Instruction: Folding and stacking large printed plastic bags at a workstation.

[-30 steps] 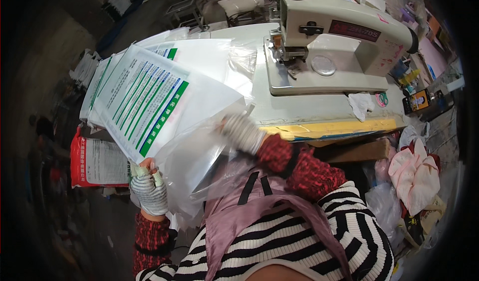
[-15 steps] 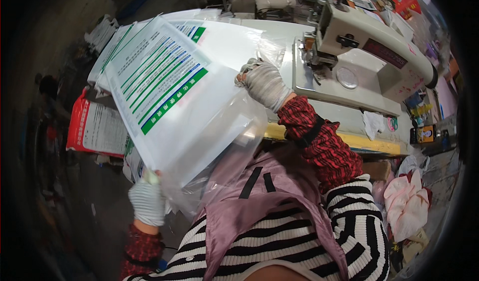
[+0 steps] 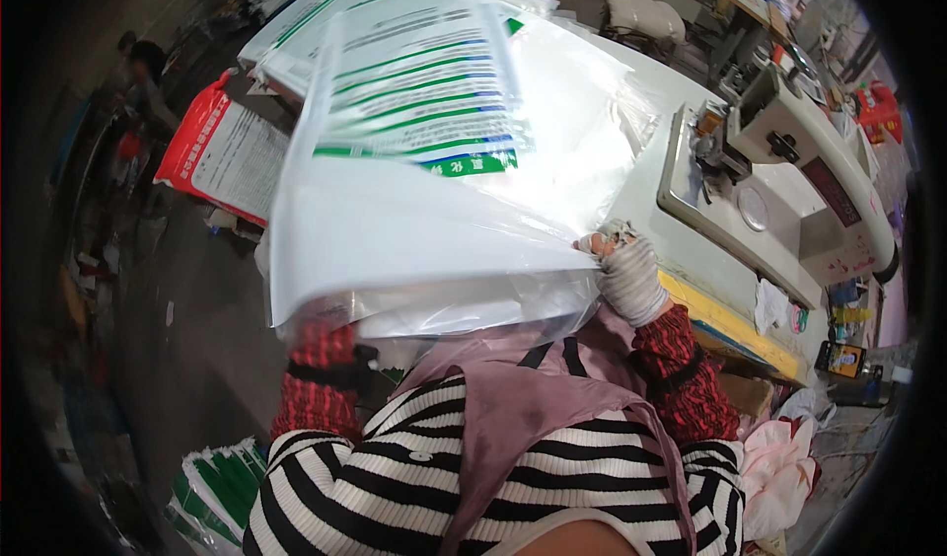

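Observation:
I hold a large white sack (image 3: 414, 191) with green and blue stripes and a clear plastic liner up in front of me. My right hand (image 3: 626, 272), in a white knit glove, pinches the sack's right edge near the table. My left hand is hidden under the sack's lower left corner; only its red patterned sleeve (image 3: 316, 378) shows. The sack covers much of the white table (image 3: 641, 196).
A white sewing machine (image 3: 789, 191) stands on the table to the right. More printed sacks (image 3: 306, 23) lie stacked at the far left of the table. A red and white sack (image 3: 222, 151) lies on the floor at left, green striped sacks (image 3: 212, 492) by my left side.
The sack has swung up and toward me, now spread wide. My right hand dropped from the sack's top edge to its right edge; my left hand went out of sight beneath it.

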`<state>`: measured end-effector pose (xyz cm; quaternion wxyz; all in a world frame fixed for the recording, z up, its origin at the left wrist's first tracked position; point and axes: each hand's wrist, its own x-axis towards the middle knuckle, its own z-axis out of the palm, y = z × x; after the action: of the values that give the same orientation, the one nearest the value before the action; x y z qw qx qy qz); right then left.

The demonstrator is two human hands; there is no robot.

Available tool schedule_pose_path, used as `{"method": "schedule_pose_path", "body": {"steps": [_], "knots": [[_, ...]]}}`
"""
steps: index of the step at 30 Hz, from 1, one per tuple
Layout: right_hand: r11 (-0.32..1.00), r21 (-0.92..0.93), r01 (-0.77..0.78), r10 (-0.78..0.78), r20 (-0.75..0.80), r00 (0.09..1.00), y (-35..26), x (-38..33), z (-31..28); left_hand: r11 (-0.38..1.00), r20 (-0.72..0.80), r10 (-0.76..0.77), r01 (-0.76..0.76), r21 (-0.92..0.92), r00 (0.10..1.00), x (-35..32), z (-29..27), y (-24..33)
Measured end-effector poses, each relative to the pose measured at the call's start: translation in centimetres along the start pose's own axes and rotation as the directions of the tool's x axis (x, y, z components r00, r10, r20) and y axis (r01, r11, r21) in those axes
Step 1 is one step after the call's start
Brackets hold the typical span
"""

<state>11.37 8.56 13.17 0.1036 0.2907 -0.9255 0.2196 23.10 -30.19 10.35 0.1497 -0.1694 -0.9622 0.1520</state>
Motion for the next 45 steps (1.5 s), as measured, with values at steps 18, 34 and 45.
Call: {"method": "schedule_pose_path", "body": {"steps": [18, 34, 45], "knots": [[0.984, -0.095, 0.152, -0.164, -0.131, 0.978, -2.6, 1.9, 1.5, -0.371, 0.314, -0.818, -0.025, -0.928, 0.482, 4.9, -11.4, -5.7], [0.401, 0.897, -0.188, 0.531, -0.060, 0.845, 1.4, -11.9, 6.4, 0.994, -0.606, 0.073, -0.111, -0.026, 0.792, 48.9, -3.5, 15.4], [0.667, 0.124, -0.734, 0.728, 0.099, 0.678, -1.0, -21.9, -1.8, 0.976, -0.300, 0.156, -0.194, -0.103, 0.941, 46.6, 7.4, 32.9]]}}
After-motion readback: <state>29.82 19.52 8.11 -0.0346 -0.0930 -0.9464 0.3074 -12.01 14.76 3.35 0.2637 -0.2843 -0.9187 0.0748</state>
